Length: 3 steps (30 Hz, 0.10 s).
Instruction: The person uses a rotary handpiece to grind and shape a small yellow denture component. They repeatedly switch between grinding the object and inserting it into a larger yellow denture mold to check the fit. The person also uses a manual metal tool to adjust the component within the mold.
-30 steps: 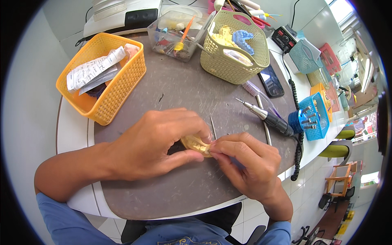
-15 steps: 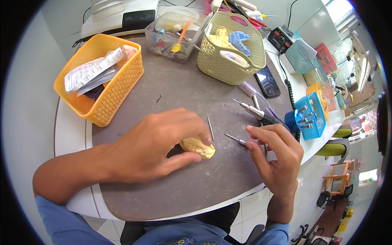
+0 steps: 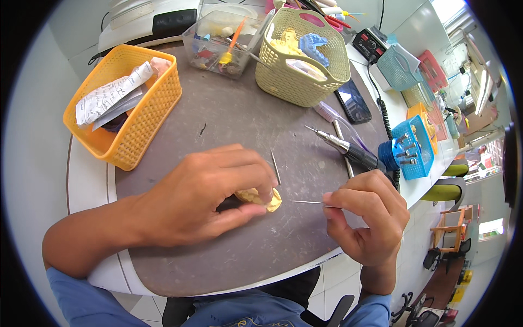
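Note:
My left hand [image 3: 204, 191] is closed over a yellow plaster dental cast [image 3: 274, 202] lying on the brown work mat. Its thumb and fingertips meet at the cast's right end, and the palm hides much of the cast. My right hand [image 3: 373, 215], to the right of the cast, pinches a slim metal instrument [image 3: 308, 202] between thumb and fingers. The instrument's thin tip points left toward the cast, a short gap away. Just beyond the cast a second thin metal rod [image 3: 275, 167] lies on the mat.
A handpiece [image 3: 348, 150] lies at right beside a blue bur stand [image 3: 389, 155] and a phone [image 3: 353, 102]. Behind are a green basket [image 3: 297, 84] with casts, a clear tool box [image 3: 212, 60] and an orange basket [image 3: 144, 125] with papers. The curved table edge runs close in front.
My right hand has turned the instrument from slanting to nearly level, closing its fingers tighter. My left fingertips have shifted down onto the cast's end. The whole view has shifted slightly.

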Available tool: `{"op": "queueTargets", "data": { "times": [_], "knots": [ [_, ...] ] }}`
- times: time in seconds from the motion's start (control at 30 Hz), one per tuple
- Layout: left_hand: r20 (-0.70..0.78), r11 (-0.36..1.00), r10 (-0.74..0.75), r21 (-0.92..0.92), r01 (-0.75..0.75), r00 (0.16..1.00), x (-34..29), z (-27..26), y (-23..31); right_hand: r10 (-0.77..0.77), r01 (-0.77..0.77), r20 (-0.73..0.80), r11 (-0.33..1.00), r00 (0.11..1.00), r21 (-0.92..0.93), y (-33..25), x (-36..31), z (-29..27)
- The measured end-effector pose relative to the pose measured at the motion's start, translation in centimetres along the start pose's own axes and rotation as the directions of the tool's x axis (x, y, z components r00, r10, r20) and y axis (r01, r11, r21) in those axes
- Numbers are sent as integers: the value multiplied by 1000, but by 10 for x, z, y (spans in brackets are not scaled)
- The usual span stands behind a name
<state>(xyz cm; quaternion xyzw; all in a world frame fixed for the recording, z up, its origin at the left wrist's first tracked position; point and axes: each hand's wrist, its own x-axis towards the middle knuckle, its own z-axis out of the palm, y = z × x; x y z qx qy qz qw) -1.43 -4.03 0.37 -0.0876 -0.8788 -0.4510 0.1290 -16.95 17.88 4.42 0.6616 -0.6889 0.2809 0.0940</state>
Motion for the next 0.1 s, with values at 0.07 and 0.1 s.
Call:
{"op": "queueTargets", "data": {
  "times": [0.07, 0.1],
  "knots": [
    [-10, 1000, 13, -4, -13, 1000, 0, 1, -2, 10, -12, 54, 999, 998, 30, -2, 2, -2],
    [-14, 1000, 13, -4, -13, 1000, -1, 1, -1, 9, -13, 80, 999, 997, 48, -3, 4, -3]
  ]
}}
